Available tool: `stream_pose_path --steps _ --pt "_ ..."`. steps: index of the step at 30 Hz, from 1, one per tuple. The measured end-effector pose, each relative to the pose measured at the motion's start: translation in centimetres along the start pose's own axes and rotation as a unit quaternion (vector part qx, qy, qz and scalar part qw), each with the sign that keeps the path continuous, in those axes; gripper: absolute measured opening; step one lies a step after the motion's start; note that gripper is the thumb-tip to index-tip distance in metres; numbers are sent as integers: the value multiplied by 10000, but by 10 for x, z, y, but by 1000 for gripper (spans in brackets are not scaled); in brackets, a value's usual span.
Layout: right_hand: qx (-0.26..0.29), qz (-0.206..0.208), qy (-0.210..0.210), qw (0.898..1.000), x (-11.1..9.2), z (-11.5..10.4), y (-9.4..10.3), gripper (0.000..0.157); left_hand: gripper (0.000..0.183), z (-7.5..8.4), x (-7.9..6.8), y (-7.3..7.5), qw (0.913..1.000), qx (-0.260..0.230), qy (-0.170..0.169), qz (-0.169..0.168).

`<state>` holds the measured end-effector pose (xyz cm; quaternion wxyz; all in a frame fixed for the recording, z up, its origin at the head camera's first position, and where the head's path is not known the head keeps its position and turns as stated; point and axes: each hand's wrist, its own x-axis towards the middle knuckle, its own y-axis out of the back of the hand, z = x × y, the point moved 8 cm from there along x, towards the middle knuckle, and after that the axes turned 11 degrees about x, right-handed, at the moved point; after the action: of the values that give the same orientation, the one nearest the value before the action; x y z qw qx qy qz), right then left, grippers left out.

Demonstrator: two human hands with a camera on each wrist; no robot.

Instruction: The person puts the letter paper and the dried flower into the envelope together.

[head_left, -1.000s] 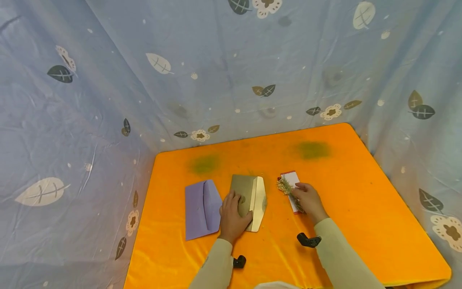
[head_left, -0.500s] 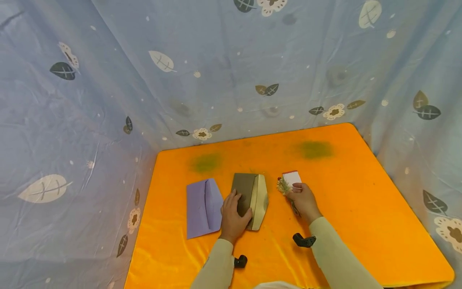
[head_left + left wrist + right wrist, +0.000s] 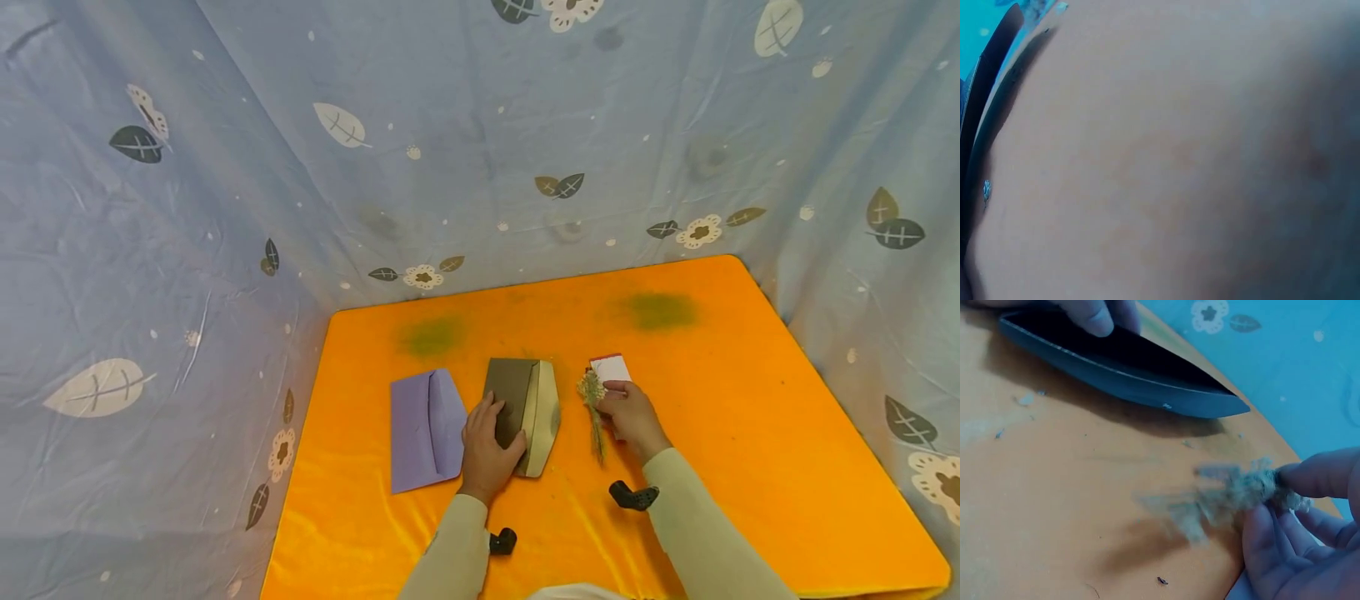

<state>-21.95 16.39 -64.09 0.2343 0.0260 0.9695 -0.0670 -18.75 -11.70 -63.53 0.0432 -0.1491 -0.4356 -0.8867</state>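
Note:
My left hand (image 3: 487, 446) grips a dark olive envelope (image 3: 507, 387) with a gold flap (image 3: 546, 408) folded out to the right. Its fingers lie over the envelope's face and the thumb sits by the mouth, which gapes in the right wrist view. Skin fills most of the left wrist view, with dark envelope edges (image 3: 985, 81) at the left. My right hand (image 3: 633, 421) pinches a small bunch of dried flowers (image 3: 591, 392) between thumb and fingers; its stems (image 3: 598, 442) point toward me. Beneath that hand lies a white card (image 3: 611, 367) with a red edge, partly hidden.
A purple envelope (image 3: 412, 433) with its flap out lies left of the olive one. Orange cloth (image 3: 712, 375) covers the table, with tiny bits on it. Patterned blue curtains (image 3: 450, 167) stand behind and at both sides.
My right hand has lifted the dried flowers off the white card and turned them, so the stems swing toward me. The olive envelope's mouth looks wider; my left hand stays on it.

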Motion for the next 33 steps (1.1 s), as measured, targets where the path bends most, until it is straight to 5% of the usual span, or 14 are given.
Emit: stream_pose_path --steps 15,27,33 --pt "1827 -418 -259 9819 2 4 -10 68 59 -1 0 -1 10000 63 1 38" --pt "2323 -389 1 9719 2 -3 -23 31 58 -1 1 1 9999 45 -73 93" --pt "2422 -538 199 9685 2 -5 -35 26 58 1 0 3 10000 -8 -44 77"
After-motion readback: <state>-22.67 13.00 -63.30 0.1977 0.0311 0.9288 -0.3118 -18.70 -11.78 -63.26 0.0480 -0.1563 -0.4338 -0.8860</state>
